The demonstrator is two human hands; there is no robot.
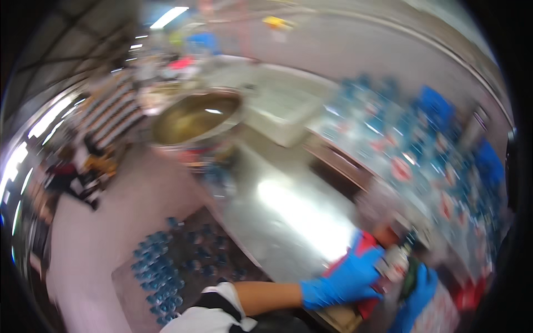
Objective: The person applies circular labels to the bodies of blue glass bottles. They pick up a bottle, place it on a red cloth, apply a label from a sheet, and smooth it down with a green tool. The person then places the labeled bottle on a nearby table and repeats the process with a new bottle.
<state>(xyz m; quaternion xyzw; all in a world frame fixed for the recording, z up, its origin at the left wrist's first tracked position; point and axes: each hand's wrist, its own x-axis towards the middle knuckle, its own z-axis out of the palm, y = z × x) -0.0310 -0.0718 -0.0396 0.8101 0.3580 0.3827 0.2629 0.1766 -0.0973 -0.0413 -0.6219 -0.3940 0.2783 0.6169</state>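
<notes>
While steadying a small bottle (395, 265) at the near right edge of the steel table (288, 211), gripping it with the left hand (344, 280) curled tight round it, cupping alongside with the right hand (417, 297), its closure unclear through blur.

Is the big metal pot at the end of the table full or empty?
Not empty: the big metal pot holds brownish liquid almost to its rim, with a light reflecting on the surface.

We see strong motion blur everywhere; the shiny steel counter (288, 216) gives white glare, ceiling tube lights (168, 16) shine above, and the rim bends dark.
</notes>
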